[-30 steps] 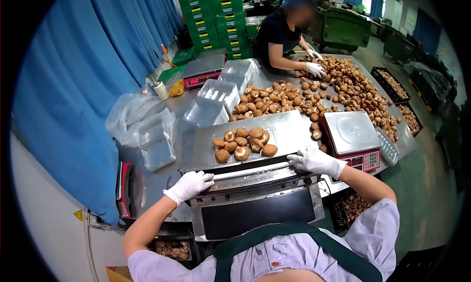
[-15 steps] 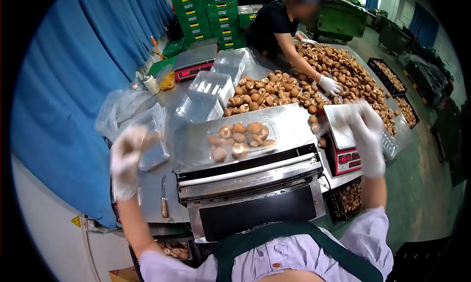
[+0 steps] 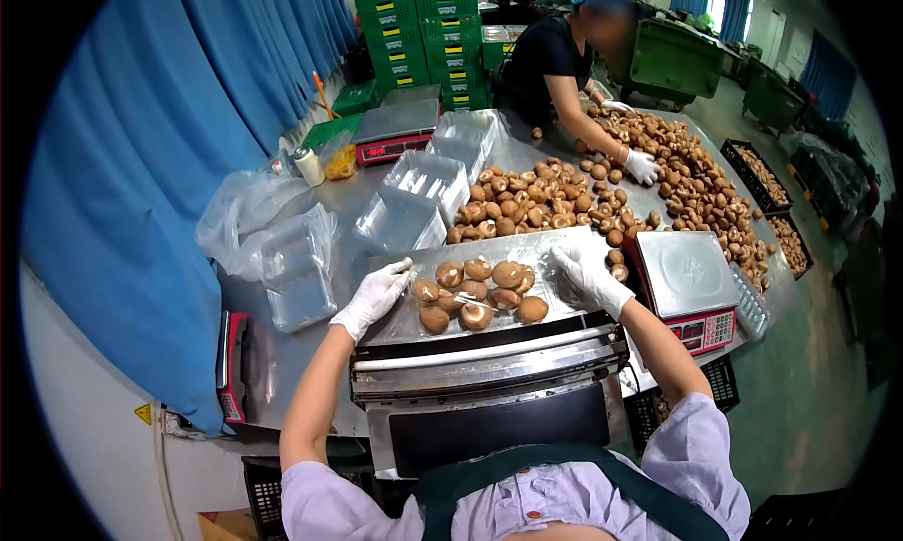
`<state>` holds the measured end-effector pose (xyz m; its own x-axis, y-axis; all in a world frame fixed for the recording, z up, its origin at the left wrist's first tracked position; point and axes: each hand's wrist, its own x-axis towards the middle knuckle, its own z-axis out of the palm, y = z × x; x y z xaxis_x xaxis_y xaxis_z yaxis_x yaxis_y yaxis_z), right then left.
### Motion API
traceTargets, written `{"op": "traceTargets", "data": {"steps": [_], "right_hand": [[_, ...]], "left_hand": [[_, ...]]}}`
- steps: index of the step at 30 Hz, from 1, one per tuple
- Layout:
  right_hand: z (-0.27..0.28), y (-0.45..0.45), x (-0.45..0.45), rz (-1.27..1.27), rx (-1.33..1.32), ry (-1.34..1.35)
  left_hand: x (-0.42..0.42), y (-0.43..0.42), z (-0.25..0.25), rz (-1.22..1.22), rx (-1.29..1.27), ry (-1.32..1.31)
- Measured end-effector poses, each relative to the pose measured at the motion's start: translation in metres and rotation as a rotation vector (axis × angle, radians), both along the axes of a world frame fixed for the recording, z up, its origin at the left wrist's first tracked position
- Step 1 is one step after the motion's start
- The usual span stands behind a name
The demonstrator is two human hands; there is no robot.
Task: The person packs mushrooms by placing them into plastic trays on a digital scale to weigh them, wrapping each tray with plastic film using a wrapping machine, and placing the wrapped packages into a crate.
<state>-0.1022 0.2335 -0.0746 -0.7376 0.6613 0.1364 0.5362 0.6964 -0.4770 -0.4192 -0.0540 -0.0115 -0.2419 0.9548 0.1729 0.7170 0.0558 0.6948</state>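
Observation:
A tray of brown mushrooms (image 3: 475,292) lies on the metal plate of a film-wrapping machine (image 3: 480,362), under shiny plastic film (image 3: 400,326). My left hand (image 3: 378,294), in a white glove, pinches the film just left of the mushrooms, its fingers close together. On the other side my gloved right hand (image 3: 594,276) has its fingers closed on crumpled film near the plate's right edge. Parts of the tray and of the film's edges are hard to make out through the glare.
Empty clear trays (image 3: 400,219) and plastic bags (image 3: 249,216) stand left of a big mushroom pile (image 3: 696,169). A scale (image 3: 691,278) is beside my right arm, another scale (image 3: 395,132) farther back. Across the table a co-worker's gloved hand (image 3: 643,167) touches mushrooms.
Both hands, raised and blurred at the sides before, have come inward and down to the film beside the mushrooms. The view has shifted slightly. The co-worker's hand stays at the pile.

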Motion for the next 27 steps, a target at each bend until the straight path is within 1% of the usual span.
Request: {"op": "traceTargets", "data": {"steps": [1, 2, 3, 4, 5, 6, 7, 9, 10, 11, 12, 13, 14, 15, 16, 17, 18, 19, 20, 21, 22, 23, 25, 27], "right_hand": [[-0.008, 0.001, -0.001, -0.071, -0.14, 0.009], [-0.015, 0.003, 0.001, -0.068, -0.144, 0.004], [-0.021, 0.003, 0.004, -0.077, -0.246, 0.02], [-0.017, -0.002, 0.005, -0.087, -0.347, 0.037], [-0.007, -0.009, 0.007, -0.095, -0.445, 0.055], [0.06, -0.056, 0.008, -0.222, -0.733, 0.103], [0.061, -0.061, 0.01, -0.218, -0.733, 0.104], [0.06, -0.07, 0.016, -0.079, -0.108, 0.163], [0.079, -0.085, 0.016, -0.166, -0.075, 0.013], [0.084, -0.092, 0.017, -0.167, -0.076, 0.012], [0.086, -0.098, 0.018, -0.106, 0.023, -0.061], [0.087, -0.103, 0.019, -0.045, 0.121, -0.134], [0.074, -0.102, 0.017, -0.07, 0.137, -0.071], [0.063, -0.096, 0.016, -0.067, 0.132, -0.073], [0.055, -0.087, 0.014, -0.092, -0.133, 0.028], [0.058, -0.089, 0.013, -0.116, -0.399, 0.126], [0.062, -0.094, 0.018, -0.126, -0.298, 0.144], [0.056, -0.102, 0.024, -0.104, -0.345, 0.37], [0.08, -0.123, 0.04, -0.112, -0.389, 0.357], [0.085, -0.148, 0.062, -0.122, -0.296, 0.382], [0.087, -0.175, 0.083, -0.078, -0.281, 0.5], [0.068, -0.196, 0.114, -0.06, -0.223, 0.404], [0.039, -0.238, 0.153, -0.054, -0.355, 0.323], [0.007, -0.268, 0.174, -0.022, -0.208, 0.157]], "left_hand": [[-0.001, 0.0, 0.001, 0.002, -0.007, -0.005], [-0.004, 0.0, 0.002, 0.084, -0.262, -0.285], [-0.005, -0.002, 0.003, 0.166, -0.516, -0.563], [0.02, -0.01, 0.021, 0.201, -0.405, -0.848], [0.026, -0.016, 0.021, 0.206, -0.402, -0.848], [0.029, -0.02, 0.022, 0.288, -0.355, -0.934], [0.032, -0.022, 0.022, 0.369, -0.308, -1.019], [0.034, -0.024, 0.018, 0.409, -0.294, -0.99], [0.031, -0.025, 0.011, 0.412, -0.297, -0.792], [0.033, -0.024, 0.014, 0.41, -0.295, -0.595], [0.038, -0.023, 0.018, 0.434, -0.312, -0.513], [0.045, -0.02, 0.02, 0.435, -0.313, -0.513], [0.053, -0.017, 0.021, 0.471, -0.38, -0.5], [0.057, -0.018, 0.021, 0.507, -0.448, -0.488], [0.044, -0.016, -0.007, 0.419, -0.42, -0.365], [0.047, -0.016, -0.01, 0.405, -0.332, -0.461], [0.051, -0.023, -0.014, 0.395, -0.223, -0.56], [0.056, -0.028, -0.016, 0.384, -0.107, -0.655], [0.082, -0.043, 0.006, 0.421, 0.001, -0.642], [0.105, -0.072, 0.027, 0.353, 0.041, -0.463], [0.135, -0.099, 0.035, 0.377, 0.106, -0.344], [0.151, -0.132, 0.014, 0.331, 0.079, -0.303], [0.194, -0.183, -0.012, 0.352, -0.103, -0.253], [0.223, -0.203, -0.028, 0.533, -0.318, -0.367]]}}
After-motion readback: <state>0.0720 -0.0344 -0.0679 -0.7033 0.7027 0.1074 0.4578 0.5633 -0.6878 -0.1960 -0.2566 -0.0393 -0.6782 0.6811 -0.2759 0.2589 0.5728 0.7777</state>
